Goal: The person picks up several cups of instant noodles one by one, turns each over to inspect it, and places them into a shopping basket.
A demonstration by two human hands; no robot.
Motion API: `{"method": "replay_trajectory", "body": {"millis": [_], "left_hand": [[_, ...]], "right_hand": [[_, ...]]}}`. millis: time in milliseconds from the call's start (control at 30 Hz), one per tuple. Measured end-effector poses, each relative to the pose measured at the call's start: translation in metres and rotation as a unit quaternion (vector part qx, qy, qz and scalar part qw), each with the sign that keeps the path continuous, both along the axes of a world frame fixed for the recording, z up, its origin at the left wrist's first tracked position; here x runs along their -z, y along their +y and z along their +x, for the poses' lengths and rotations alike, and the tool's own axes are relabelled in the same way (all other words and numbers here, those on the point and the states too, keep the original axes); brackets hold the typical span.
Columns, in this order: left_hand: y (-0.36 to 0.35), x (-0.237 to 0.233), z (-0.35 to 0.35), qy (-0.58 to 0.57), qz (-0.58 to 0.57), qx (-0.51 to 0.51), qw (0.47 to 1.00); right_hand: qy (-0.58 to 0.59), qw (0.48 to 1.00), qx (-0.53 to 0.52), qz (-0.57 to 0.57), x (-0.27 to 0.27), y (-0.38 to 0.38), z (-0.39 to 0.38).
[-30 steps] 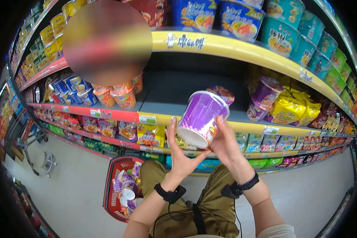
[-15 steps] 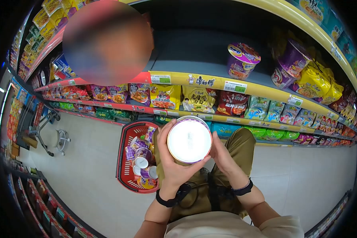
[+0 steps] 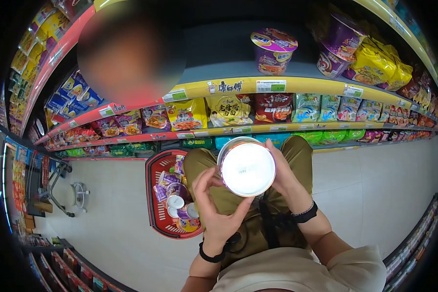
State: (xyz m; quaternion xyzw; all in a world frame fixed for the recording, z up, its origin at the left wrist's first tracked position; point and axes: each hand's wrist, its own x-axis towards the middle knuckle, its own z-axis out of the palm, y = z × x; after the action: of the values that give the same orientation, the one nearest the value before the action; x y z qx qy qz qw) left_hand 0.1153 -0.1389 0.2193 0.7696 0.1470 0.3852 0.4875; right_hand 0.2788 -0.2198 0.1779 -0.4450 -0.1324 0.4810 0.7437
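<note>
An instant noodle cup (image 3: 248, 169) is held above my lap with its round white bottom turned toward me. Faint print marks that bottom, and a strip of the cup's side shows at the upper left. My right hand (image 3: 288, 180) grips the cup's right side, fingers mostly hidden behind it. At the lower left, my left hand (image 3: 218, 209) has bent fingers against the side and its thumb along the lower rim. A red shopping basket (image 3: 153, 214) beside my left leg holds several purple noodle cups and packs.
A purple noodle cup (image 3: 273, 52) stands on the upper shelf (image 3: 214, 61). Farther right are stacked purple cups (image 3: 343, 39) and yellow noodle packs (image 3: 377, 63). Bagged noodles (image 3: 228, 109) line the lower shelf. At the left stands a wheeled metal frame (image 3: 58, 187). A blurred round patch covers the upper left.
The noodle cup has moved slightly right, showing more of its upper-left side. My right hand reaches higher along it, while my left fingers have slid down to a looser hold. The view has shifted.
</note>
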Motion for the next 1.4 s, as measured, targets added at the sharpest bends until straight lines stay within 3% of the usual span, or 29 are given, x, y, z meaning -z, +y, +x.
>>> {"method": "replay_trajectory", "body": {"millis": [67, 167, 233, 767, 967, 1067, 1133, 1267, 1333, 1400], "left_hand": [[-0.002, -0.005, 0.001, -0.002, 0.037, -0.058, 0.998], [0.002, -0.008, -0.001, 0.018, 0.078, -0.069, 0.994], [0.003, -0.007, -0.002, 0.015, 0.072, -0.068, 0.995], [0.023, 0.013, -0.023, 0.049, 0.008, -0.072, 0.996], [0.045, 0.019, -0.032, 0.079, 0.004, -0.132, 0.988], [0.076, 0.05, -0.037, 0.138, -0.025, -0.184, 0.973], [0.096, 0.079, -0.05, 0.146, -0.045, -0.202, 0.967], [0.133, 0.15, -0.081, 0.151, -0.108, -0.235, 0.954], [0.15, 0.181, -0.089, 0.16, -0.107, -0.264, 0.945], [0.166, 0.207, -0.091, 0.148, -0.114, -0.321, 0.928]], "right_hand": [[0.004, 1.0, 0.005, 0.003, 0.002, 0.0, -0.003], [0.002, 1.0, 0.007, -0.002, -0.001, 0.004, -0.006], [0.007, 0.999, 0.052, -0.002, -0.004, 0.007, -0.009], [-0.021, 0.999, -0.008, -0.038, 0.016, 0.028, -0.02], [0.0, 0.998, -0.016, -0.062, 0.021, 0.065, -0.036], [-0.112, 0.986, -0.079, -0.093, 0.03, 0.097, -0.043], [-0.171, 0.973, -0.143, -0.066, 0.073, 0.118, -0.049], [-0.236, 0.956, -0.168, -0.05, 0.13, 0.15, -0.086], [-0.424, 0.881, -0.158, -0.138, 0.146, 0.165, -0.101], [-0.408, 0.887, -0.179, -0.123, 0.173, 0.179, -0.108]]}}
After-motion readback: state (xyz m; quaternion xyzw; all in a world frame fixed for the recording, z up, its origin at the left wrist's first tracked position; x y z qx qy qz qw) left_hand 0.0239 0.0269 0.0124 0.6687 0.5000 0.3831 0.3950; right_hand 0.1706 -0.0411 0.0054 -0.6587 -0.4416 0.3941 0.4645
